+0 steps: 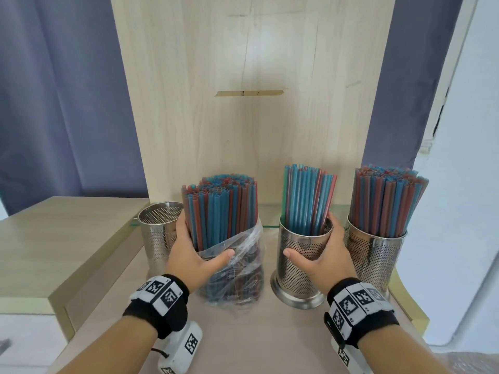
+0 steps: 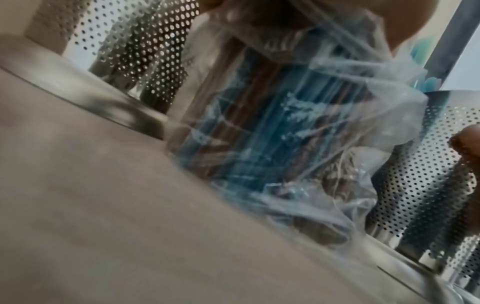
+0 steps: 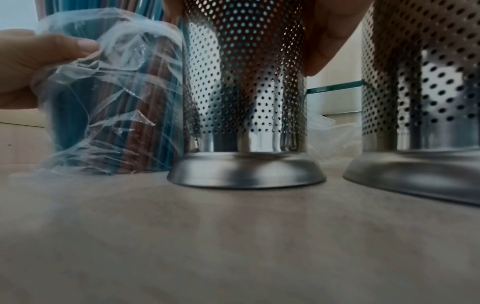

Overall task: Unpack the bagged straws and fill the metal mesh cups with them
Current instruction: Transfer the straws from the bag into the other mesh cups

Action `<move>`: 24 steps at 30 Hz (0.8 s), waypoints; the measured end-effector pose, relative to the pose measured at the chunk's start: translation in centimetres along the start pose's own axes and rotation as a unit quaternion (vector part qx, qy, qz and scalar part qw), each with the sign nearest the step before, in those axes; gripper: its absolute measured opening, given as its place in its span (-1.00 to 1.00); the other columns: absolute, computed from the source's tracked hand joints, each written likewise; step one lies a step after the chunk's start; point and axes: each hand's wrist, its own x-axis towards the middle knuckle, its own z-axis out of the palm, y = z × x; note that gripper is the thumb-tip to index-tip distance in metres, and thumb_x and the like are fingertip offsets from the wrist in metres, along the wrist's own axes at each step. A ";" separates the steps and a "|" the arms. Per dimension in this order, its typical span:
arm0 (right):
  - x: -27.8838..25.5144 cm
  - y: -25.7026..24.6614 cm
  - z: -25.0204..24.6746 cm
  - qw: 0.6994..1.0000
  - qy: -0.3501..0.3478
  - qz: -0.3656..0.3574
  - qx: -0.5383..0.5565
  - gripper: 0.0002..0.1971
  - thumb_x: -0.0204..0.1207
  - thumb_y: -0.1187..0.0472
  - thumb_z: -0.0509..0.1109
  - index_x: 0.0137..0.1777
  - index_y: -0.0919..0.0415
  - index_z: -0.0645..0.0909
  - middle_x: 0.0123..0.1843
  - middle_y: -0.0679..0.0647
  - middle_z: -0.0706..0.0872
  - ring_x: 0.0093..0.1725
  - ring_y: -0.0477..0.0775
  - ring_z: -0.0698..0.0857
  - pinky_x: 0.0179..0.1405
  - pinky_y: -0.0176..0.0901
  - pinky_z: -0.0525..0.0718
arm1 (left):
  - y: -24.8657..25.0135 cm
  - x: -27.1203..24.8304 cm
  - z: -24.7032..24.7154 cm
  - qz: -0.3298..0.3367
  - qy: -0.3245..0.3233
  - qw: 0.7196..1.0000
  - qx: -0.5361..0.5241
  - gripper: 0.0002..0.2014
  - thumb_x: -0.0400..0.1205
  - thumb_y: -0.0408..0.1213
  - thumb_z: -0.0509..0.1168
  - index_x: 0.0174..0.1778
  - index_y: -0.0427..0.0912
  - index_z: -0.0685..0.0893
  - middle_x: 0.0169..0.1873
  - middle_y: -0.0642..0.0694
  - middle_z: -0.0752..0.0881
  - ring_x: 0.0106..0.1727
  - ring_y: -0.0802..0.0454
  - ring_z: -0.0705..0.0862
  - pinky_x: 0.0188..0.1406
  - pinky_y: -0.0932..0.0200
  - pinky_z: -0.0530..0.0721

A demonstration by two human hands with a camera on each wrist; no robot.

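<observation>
The bagged straws (image 1: 222,228) stood upright on the table (image 1: 256,333), blue and red, their clear plastic bag (image 1: 243,255) pushed down around the lower half so the tops stuck out bare. My left hand (image 1: 194,255) was curled round the bundle at the bag's rim, thumb across the front. Just beside it on the right stood the middle mesh cup (image 1: 301,265), part-filled with straws, and my right hand (image 1: 324,257) wrapped its upper wall, thumb in front and fingers behind. A full mesh cup (image 1: 375,255) stood close on the far right, and an empty mesh cup (image 1: 160,233) sat behind my left hand.

The table was pale greyish wood grain, with a light wooden panel (image 1: 251,103) rising behind it, a lower cabinet top (image 1: 54,238) to the left, and purple-grey curtains (image 1: 54,90) on both sides.

The left wrist view was blurred; I could only make out crinkled plastic and perforated metal. The empty cup's base was hidden behind my hand.
</observation>
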 end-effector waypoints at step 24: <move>-1.6 -6.2 -0.8 0.954 0.100 -0.258 -0.113 0.12 0.19 -0.30 0.53 0.65 0.11 0.05 0.59 0.04 0.22 0.60 0.02 0.20 0.62 -0.28 0.08 | 0.9 0.5 0.8 0.055 -0.016 0.997 -0.053 0.03 0.26 -0.33 0.70 0.51 0.01 0.16 0.19 0.41 0.43 0.19 0.72 0.47 0.06 0.70 0.48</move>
